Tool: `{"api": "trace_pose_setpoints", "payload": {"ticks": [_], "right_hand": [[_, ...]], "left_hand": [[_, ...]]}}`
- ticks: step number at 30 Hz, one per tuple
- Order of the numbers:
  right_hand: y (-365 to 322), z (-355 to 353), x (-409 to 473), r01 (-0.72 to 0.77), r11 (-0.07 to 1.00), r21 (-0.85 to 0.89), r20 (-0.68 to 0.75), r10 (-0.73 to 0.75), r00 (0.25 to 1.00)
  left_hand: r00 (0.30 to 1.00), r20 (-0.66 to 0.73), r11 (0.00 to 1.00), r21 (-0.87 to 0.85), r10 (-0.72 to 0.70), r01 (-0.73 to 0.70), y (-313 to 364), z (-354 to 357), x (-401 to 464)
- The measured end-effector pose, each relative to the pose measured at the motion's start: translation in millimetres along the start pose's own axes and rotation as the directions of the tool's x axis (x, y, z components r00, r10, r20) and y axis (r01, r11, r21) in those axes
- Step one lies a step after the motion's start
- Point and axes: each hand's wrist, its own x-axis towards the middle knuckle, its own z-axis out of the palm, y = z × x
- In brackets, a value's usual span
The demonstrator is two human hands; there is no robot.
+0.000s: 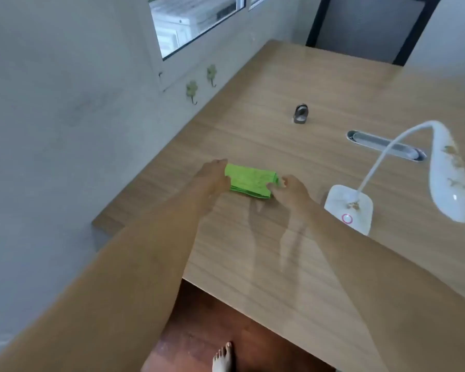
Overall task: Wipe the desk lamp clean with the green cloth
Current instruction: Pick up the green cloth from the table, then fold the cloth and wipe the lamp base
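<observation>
A folded green cloth (249, 182) lies on the wooden desk (293, 98), left of the lamp. My left hand (212, 178) holds its left end and my right hand (293, 187) pinches its right end. The white desk lamp (448, 170) stands to the right, with a square base (349, 208) bearing a pink ring button, a bent flexible neck and a long head that shows brownish marks. Neither hand touches the lamp.
A small dark metal object (300, 114) stands further back on the desk. A silver cable slot (384, 145) is set into the desk behind the lamp. Two hooks (192, 91) hang on the wall at left under a window. A bare foot (223, 358) stands on the brown floor.
</observation>
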Motion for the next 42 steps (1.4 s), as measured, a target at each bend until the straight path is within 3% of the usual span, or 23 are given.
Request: {"api": "trace_pose_setpoints", "payload": {"ticks": [6,11,14,17,21,26,29,32,36,40,42], "right_hand": [[-14,10,27,-0.211,0.973,0.09,0.003,0.211,0.977],[-6,18,36,-0.235,0.969,0.081,-0.015,0.237,0.971],[-2,22,37,-0.251,0.949,0.19,0.017,0.252,0.967],[0,18,32,-0.274,0.904,0.327,0.054,0.272,0.961],[3,-2,14,-0.324,0.782,0.533,0.138,0.298,0.945],[17,-30,-12,-0.34,0.638,0.691,0.18,0.304,0.936],[37,-51,-27,-0.315,0.576,0.755,0.176,0.284,0.942],[60,-76,-49,-0.312,0.489,0.815,0.207,0.257,0.944],[102,-100,-72,-0.39,0.288,0.875,0.359,0.155,0.92],[139,-114,-86,-0.379,0.221,0.898,0.358,0.13,0.925],[156,-118,-91,-0.359,0.131,0.924,0.341,0.141,0.929]], "left_hand": [[0.997,0.067,0.998,-0.061,0.025,-0.021,3,7,21],[0.991,0.125,0.999,0.007,0.049,-0.05,5,14,36],[0.995,0.094,0.996,0.089,0.021,-0.029,8,12,35],[0.997,0.065,0.998,0.062,-0.036,0.032,12,7,30],[0.996,0.089,0.996,-0.093,-0.005,0.013,23,-6,17],[0.973,0.227,0.96,-0.278,0.04,0.026,48,-26,-11],[0.935,0.356,0.905,-0.403,0.015,0.139,69,-24,-25],[0.844,0.53,0.807,-0.53,0.074,0.262,92,-13,-36],[0.758,0.632,0.73,-0.593,0.16,0.34,129,8,-46],[0.736,0.656,0.694,-0.608,0.165,0.386,160,33,-53],[0.731,0.666,0.686,-0.602,0.15,0.408,175,46,-58]]}}
